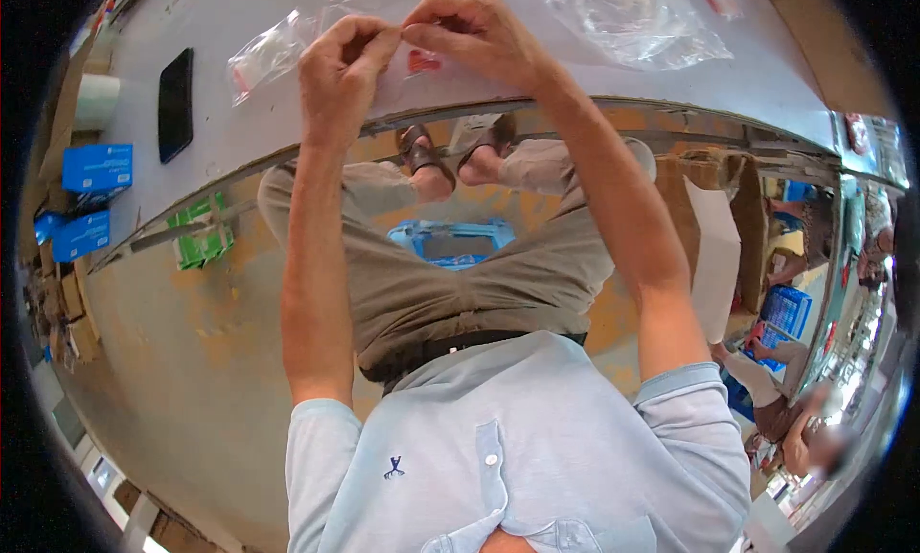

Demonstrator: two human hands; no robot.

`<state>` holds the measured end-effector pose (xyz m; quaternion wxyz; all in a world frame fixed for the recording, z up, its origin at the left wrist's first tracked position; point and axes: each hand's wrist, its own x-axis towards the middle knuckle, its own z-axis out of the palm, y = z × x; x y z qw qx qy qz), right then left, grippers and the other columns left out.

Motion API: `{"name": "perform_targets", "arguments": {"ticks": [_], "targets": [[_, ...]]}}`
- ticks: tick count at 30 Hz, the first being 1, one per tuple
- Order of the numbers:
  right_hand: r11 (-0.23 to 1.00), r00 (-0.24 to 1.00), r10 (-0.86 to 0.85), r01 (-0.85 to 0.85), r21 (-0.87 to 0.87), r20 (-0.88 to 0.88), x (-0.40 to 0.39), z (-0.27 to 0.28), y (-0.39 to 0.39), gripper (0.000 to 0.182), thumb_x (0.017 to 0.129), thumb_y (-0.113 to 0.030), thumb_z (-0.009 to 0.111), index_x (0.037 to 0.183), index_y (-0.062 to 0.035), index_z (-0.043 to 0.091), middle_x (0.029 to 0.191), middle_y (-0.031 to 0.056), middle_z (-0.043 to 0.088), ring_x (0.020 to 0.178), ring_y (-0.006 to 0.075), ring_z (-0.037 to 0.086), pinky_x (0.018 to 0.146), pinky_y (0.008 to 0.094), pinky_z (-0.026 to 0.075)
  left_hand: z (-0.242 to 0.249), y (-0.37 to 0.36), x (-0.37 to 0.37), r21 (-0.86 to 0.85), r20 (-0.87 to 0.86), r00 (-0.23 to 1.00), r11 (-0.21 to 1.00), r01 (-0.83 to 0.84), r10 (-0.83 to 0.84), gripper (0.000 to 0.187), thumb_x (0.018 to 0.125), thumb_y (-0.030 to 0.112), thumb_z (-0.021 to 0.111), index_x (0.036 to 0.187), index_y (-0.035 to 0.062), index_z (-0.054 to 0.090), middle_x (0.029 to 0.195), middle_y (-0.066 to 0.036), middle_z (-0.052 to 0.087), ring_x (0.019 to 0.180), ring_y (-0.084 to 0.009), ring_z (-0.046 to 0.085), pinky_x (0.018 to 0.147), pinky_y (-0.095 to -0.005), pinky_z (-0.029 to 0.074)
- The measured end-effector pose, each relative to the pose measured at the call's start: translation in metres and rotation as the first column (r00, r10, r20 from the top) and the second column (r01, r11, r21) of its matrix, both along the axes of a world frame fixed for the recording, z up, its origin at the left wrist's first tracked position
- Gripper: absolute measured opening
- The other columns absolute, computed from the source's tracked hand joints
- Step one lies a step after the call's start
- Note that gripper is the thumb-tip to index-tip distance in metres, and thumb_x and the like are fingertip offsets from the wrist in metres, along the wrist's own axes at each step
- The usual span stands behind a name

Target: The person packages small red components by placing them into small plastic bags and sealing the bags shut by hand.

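Above the table's near edge, my left hand (pixel 343 74) and my right hand (pixel 484 40) meet at the fingertips. Both are closed in a pinch, and whatever lies between the fingers is too small to make out. Just below the right fingers, a small red piece (pixel 422 62) rests on the pale table (pixel 225 122). A clear plastic bag (pixel 270 57) with something pale and reddish inside lies beside my left hand. To the right of my right hand spreads a heap of clear plastic bags (pixel 637 21).
A black phone (pixel 175 104) lies on the table at left. Blue boxes (pixel 98 168) stand beyond the left edge. Cardboard (pixel 832 50) sits at the right end. Below are a blue plastic stool (pixel 450 232) and a green crate (pixel 201 232). Another person (pixel 800 438) sits at far right.
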<state>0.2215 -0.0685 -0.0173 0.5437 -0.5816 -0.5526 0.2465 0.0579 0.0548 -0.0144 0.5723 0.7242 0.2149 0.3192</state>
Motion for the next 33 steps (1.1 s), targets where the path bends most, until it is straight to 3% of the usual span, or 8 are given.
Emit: {"name": "perform_targets", "arguments": {"ticks": [8,11,14,15,22,24,30,33], "targets": [[0.997,0.997,-0.069,0.070,-0.035,0.017,-0.001,0.004,-0.004,0.015,0.100,-0.013,0.071,0.106,-0.0002,0.075,0.085,-0.0027,0.069,0.081,0.0037,0.058,0.071,0.0234,0.050,0.005,-0.004,0.003,0.036,-0.027,0.999,0.999,-0.040,0.041,0.014,0.098,0.015,0.074,0.099,0.0009,0.076,0.081,0.003,0.068,0.072,-0.0044,0.058,0.066,-0.0225,0.047],[0.981,0.984,-0.157,0.146,-0.125,-0.079,-0.015,0.022,-0.012,0.015,0.098,-0.013,0.071,0.104,0.0007,0.074,0.082,-0.0020,0.066,0.076,0.0037,0.054,0.066,0.0243,0.046,0.002,-0.001,0.000,0.001,0.005,0.999,0.999,-0.043,0.043,0.015,0.099,0.016,0.074,0.099,0.0009,0.076,0.080,0.003,0.068,0.072,-0.0044,0.058,0.066,-0.0226,0.047],[0.987,0.975,-0.161,0.158,-0.032,-0.156,-0.023,0.020,-0.029,0.014,0.099,-0.013,0.070,0.102,0.0005,0.073,0.081,-0.0022,0.065,0.074,0.0043,0.054,0.065,0.0241,0.046,0.006,-0.002,-0.001,0.001,0.045,0.998,0.999,-0.041,0.041,0.016,0.099,0.016,0.073,0.098,0.0004,0.075,0.079,0.003,0.067,0.071,-0.0044,0.058,0.065,-0.0230,0.047],[0.984,0.967,-0.169,0.154,-0.090,-0.190,-0.025,0.022,-0.038,0.014,0.101,-0.010,0.068,0.103,0.0029,0.072,0.085,0.0015,0.071,0.077,0.0057,0.062,0.068,0.0243,0.051,0.008,-0.003,-0.002,0.006,0.013,0.999,0.999,-0.035,0.035,0.016,0.099,0.016,0.073,0.098,0.0003,0.075,0.078,0.003,0.066,0.070,-0.0042,0.057,0.064,-0.0230,0.047],[0.949,0.929,-0.269,0.211,-0.234,-0.255,-0.018,0.040,-0.103,0.011,0.102,-0.010,0.067,0.105,-0.0004,0.071,0.082,0.0001,0.068,0.074,0.0051,0.061,0.061,0.0222,0.049,0.003,0.000,-0.003,0.071,-0.015,1.000,0.997,-0.004,0.005,0.013,0.100,0.013,0.071,0.097,0.0009,0.073,0.079,0.002,0.064,0.069,-0.0063,0.055,0.064,-0.0245,0.046],[0.915,0.890,-0.371,0.301,-0.269,-0.265,-0.011,0.056,-0.121,0.010,0.102,-0.010,0.066,0.106,-0.0014,0.070,0.083,0.0008,0.069,0.073,0.0051,0.062,0.058,0.0214,0.049,0.005,-0.003,-0.003,0.064,0.018,1.000,0.998,-0.007,0.005,0.013,0.100,0.014,0.072,0.097,0.0008,0.073,0.077,0.002,0.063,0.068,-0.0066,0.054,0.064,-0.0247,0.046],[0.859,0.842,-0.505,0.512,-0.013,-0.192,0.069,0.129,-0.145,0.010,0.098,-0.004,0.066,0.106,-0.0029,0.072,0.080,0.0060,0.070,0.059,0.0090,0.059,0.050,0.0237,0.046,0.002,-0.002,-0.003,0.064,0.010,1.000,0.998,0.016,-0.016,0.013,0.099,0.012,0.073,0.098,-0.0007,0.073,0.079,0.004,0.064,0.071,-0.0035,0.054,0.065,-0.0221,0.046],[0.745,0.727,-0.616,0.663,0.076,-0.304,0.138,0.162,-0.142,0.009,0.098,-0.008,0.068,0.104,-0.0031,0.073,0.080,0.0087,0.072,0.056,0.0121,0.061,0.049,0.0247,0.046,0.002,-0.003,-0.003,0.042,-0.007,1.000,0.999,0.007,-0.007,0.012,0.099,0.011,0.072,0.098,-0.0005,0.073,0.080,0.004,0.064,0.072,-0.0035,0.054,0.065,-0.0222,0.046]]}}
